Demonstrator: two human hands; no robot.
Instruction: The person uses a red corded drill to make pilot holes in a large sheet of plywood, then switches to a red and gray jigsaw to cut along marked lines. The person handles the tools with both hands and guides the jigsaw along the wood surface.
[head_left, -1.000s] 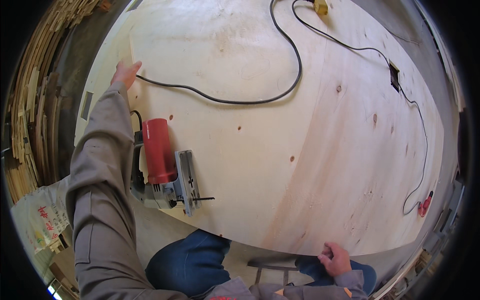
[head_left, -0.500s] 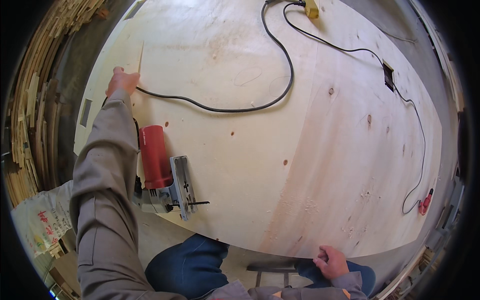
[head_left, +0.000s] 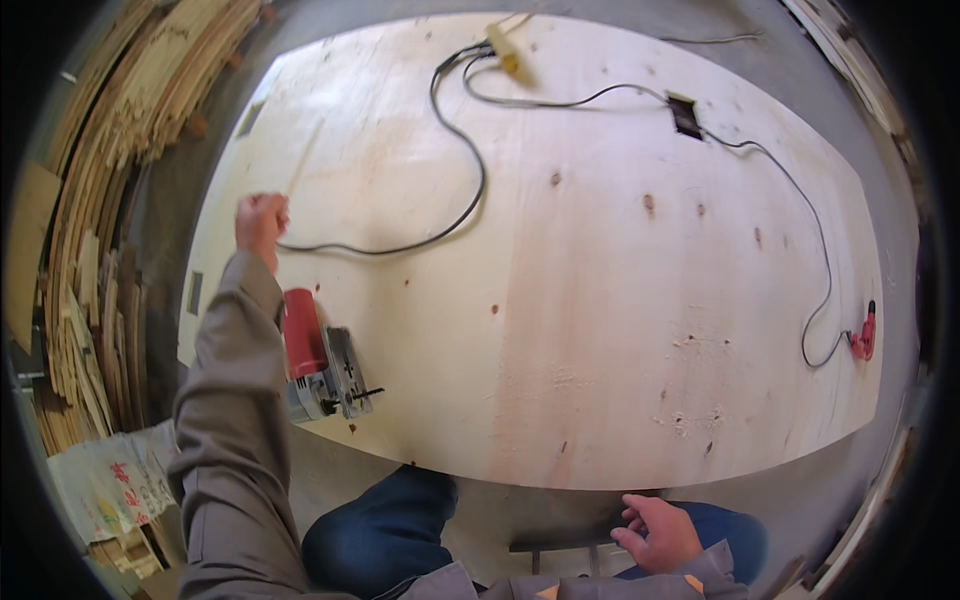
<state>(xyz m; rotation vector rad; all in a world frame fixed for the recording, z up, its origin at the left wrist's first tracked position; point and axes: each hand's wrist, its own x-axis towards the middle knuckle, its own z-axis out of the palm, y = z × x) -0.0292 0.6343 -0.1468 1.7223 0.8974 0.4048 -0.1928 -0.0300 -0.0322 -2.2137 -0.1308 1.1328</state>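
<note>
View's tipped farther up the board [head_left: 600, 250], left hand [head_left: 262, 225] is curled by the cord [head_left: 483, 180] (grip can't be told), right hand [head_left: 658, 533] empty, fingers apart, and the near-edge jigsaw [head_left: 308, 340] could be dragged off by 1 tug.

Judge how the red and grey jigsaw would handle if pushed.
The red and grey jigsaw likely feels heavy, given its thick red housing. Its flat metal baseplate should keep it from rolling; its thin, dark, protruding blade might snag.

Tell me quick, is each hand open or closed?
Left hand: closed, beside the black cord; whether gripping it can't be told.
Right hand: loosely open, nothing visible in it.
</note>
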